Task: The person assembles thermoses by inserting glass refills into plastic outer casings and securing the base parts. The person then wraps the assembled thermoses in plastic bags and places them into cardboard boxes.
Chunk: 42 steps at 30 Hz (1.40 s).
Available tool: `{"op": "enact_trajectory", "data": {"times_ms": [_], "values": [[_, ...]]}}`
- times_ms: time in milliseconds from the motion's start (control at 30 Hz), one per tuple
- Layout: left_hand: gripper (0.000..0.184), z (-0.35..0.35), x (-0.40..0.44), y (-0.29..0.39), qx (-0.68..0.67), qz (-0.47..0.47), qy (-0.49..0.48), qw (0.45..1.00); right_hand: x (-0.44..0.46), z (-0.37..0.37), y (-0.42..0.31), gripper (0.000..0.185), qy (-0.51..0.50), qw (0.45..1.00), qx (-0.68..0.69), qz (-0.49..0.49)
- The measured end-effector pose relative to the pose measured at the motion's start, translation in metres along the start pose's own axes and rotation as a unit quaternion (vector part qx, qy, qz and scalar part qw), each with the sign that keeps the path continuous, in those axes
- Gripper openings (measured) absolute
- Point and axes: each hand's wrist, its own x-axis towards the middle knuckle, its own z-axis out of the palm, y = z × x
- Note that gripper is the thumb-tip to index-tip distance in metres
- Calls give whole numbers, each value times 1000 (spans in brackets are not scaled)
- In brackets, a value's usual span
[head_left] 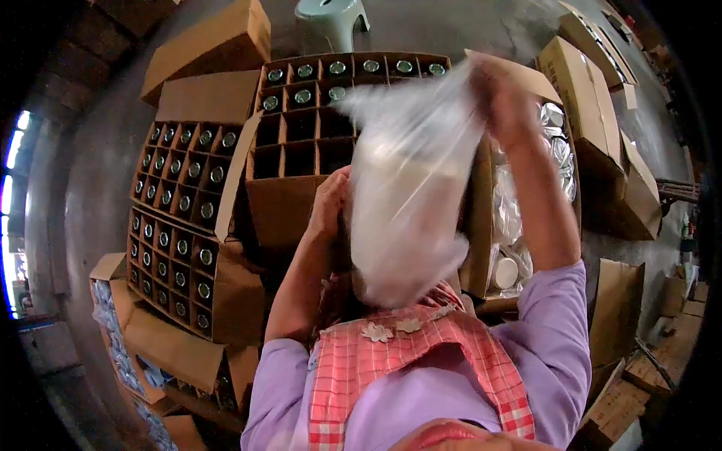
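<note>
Right hand (498, 98) grips plastic bag (410, 214) by top, apparently to stretch it; we find bag between apron (359, 357) and carton (282, 210), partitioned, presumably to keep bottles (303, 96) apart. Left hand (329, 201) at bag's side; closure we cannot tell.

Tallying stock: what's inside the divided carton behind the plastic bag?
Bottle tops show in its two far rows; nearer visible cells look dark. The plastic bag hides others.

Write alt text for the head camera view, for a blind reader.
A person in a red checked apron holds a translucent plastic bag by its top with the right hand, the left hand beside it. Beyond and to the left, divided cardboard boxes hold glass containers; a box on the right holds plastic-wrapped items.
</note>
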Motion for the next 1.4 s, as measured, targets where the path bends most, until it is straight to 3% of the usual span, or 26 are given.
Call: {"op": "enact_trajectory", "data": {"times_ms": [33,67,100,167,200,267,300,400,433,467,533,567,600,633,667,733,767,867,900,1000,1133,1167,1233,1300,1333,1400], "values": [[36,7,-9,15,84,-14,18,996,30,-25,-8,33,81,987,138,-10],[36,3,-10,9,109,-17,27,994,31,-63,-34,39,145,979,-16,-140],[35,-3,-9,0,134,-20,36,990,23,-71,-43,32,229,935,-196,-186],[31,13,-15,7,169,-28,99,980,3,-95,-50,27,400,731,-532,-151],[29,8,-15,1,169,-19,109,979,-1,-109,-33,27,409,665,-596,-188],[25,-5,-11,-11,172,2,126,977,0,-125,50,28,332,653,-648,-208],[22,-1,-14,-7,200,13,157,967,-2,-132,107,28,272,668,-677,-146],[23,-9,-17,-11,239,42,189,952,-50,-170,258,30,9,658,-715,234],[24,6,-23,7,305,19,208,929,-73,-178,266,30,-34,638,-719,273],[24,4,-17,7,302,31,210,929,-93,-176,236,29,-84,591,-768,232],[24,-2,-23,-2,304,35,206,929,-68,-159,191,36,-126,680,-698,185],[24,7,-23,3,286,15,209,935,-62,-138,164,38,-60,840,-520,143],[24,10,-18,2,284,11,196,939,-52,-108,134,40,11,946,-312,83],[24,13,-14,1,280,9,184,942,-47,-71,99,43,-42,974,-210,71],[24,14,-12,0,277,5,174,945,-49,-35,75,46,-95,988,-104,58],[23,13,-7,0,286,15,179,941,-57,10,59,41,-150,951,-242,117],[23,11,-6,2,293,21,182,938,-57,14,61,39,-120,953,-255,110],[69,16,-49,45,123,53,71,988,-41,11,77,34,-35,964,-237,115],[84,26,-68,55,221,111,37,968,-37,-1,99,34,-15,971,-193,140],[109,37,-86,43,447,328,-30,832,-39,2,116,35,32,979,-107,170],[107,30,-80,46,600,464,49,650,-31,24,132,37,45,978,-96,179],[82,32,-76,49,604,505,82,611,-30,32,134,37,40,982,-78,166],[73,18,-73,56,595,463,132,643,-30,48,133,32,37,990,-30,130],[64,-3,-62,65,354,348,235,836,-32,67,118,27,-5,993,-83,-85],[60,-16,-57,65,81,217,288,929,-38,76,109,25,-26,976,-105,-188],[57,-67,-59,47,-12,180,312,933,-36,85,96,26,-207,955,-40,-207]]}}
